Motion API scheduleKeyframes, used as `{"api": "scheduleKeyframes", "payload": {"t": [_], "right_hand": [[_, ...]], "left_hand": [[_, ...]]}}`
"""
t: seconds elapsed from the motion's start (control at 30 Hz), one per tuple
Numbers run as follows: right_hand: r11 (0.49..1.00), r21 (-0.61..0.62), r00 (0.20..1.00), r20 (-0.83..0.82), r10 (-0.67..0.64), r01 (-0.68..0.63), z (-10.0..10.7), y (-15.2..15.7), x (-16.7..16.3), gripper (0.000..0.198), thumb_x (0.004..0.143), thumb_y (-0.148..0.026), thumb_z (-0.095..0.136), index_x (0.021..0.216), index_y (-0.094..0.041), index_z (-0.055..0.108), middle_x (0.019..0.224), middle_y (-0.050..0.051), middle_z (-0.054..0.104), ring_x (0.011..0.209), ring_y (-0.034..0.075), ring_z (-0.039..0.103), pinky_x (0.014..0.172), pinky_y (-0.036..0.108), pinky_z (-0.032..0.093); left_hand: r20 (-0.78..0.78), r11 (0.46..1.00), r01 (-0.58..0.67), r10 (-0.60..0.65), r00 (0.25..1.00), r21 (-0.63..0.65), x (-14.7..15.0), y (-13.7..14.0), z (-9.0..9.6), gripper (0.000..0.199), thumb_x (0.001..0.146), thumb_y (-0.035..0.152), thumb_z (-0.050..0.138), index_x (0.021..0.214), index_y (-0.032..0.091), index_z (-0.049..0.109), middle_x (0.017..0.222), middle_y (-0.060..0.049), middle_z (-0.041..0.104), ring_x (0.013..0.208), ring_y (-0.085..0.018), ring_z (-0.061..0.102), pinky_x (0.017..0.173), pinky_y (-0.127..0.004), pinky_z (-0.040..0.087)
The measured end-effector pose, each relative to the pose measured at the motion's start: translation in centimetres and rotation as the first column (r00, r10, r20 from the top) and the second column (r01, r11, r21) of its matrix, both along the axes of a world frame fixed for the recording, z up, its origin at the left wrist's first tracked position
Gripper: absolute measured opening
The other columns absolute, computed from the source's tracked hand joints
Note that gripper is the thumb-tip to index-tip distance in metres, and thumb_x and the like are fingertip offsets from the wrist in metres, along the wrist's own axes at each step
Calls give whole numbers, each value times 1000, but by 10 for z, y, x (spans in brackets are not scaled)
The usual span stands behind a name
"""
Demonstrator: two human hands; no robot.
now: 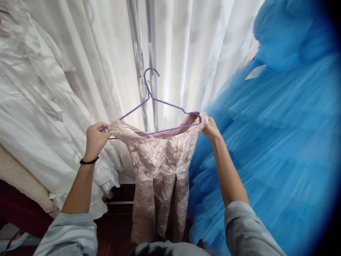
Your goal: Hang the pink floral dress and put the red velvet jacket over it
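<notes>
White curtains [176,64] fill the background beyond both hands, with metal uprights [151,28] standing in front of them, above and between the two grips. The left grip [99,138] is closed on one shoulder of a pale pink dress [160,160] with a raised floral pattern, fingers and thumb pinching the cloth right beside one end of a purple hanger [170,104]. The right grip [210,128] clasps the opposite shoulder from its outer side — most of its fingers are hidden behind the fabric. The dress hangs between and below the grips, its neckline spread open and its skirt falling in folds toward the dark floor [114,227]. The hanger spans the gap between the hands, its right end inside the neckline just beside the right grip; its hook rises above them, close to the uprights, and whether it rests on anything cannot be told. A black band [89,161] circles the wrist below the left grip. Ruffled white gowns [29,92] hang left of that grip; a blue tulle gown [277,142] spreads right of the other — a white tag [255,72] lying against it, higher up.
</notes>
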State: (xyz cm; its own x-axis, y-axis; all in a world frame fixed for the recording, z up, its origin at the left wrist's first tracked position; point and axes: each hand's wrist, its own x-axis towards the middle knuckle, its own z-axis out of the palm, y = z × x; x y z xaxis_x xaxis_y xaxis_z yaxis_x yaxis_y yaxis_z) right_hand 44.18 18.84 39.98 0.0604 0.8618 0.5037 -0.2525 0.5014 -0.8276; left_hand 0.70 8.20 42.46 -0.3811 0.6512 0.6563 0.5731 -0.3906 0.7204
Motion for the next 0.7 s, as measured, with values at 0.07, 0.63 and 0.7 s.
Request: {"api": "scheduleKeyframes", "payload": {"t": [0.07, 0.63, 0.7], "right_hand": [[998, 46, 996, 80, 48, -52, 21, -5, 0, 41, 63, -48, 84, 90, -19, 74, 103, 8, 75, 103, 23, 68, 103, 36, 51], [998, 60, 999, 19, -26, 25, 29, -33, 34, 42, 57, -38, 89, 88, -16, 72, 90, 6, 75, 87, 19, 70, 83, 32, 58], [999, 38, 985, 171, -10, 3, 47, -32, 27, 37, 57, -29, 89, 84, -14, 71, 81, 4, 74, 81, 18, 69, 74, 29, 58]], "left_hand": [[-5, 1000, -10, 10, 1000, 23, -3, -1, 2, 20, 57, 32, 70, 61, 15, 60, 54, 4, 43, 53, -8, 35, 50, -22, 25], [-43, 1000, -2, 1, 999, -28, 20, -6, -13, 15, 58, 27, 69, 61, 17, 59, 50, 7, 30, 50, -8, 26, 48, -24, 18], [-43, 999, 27, -29, 999, -40, 16, -7, -10, 13, 58, 26, 69, 62, 16, 60, 50, 7, 31, 51, -8, 26, 49, -23, 19]]}}
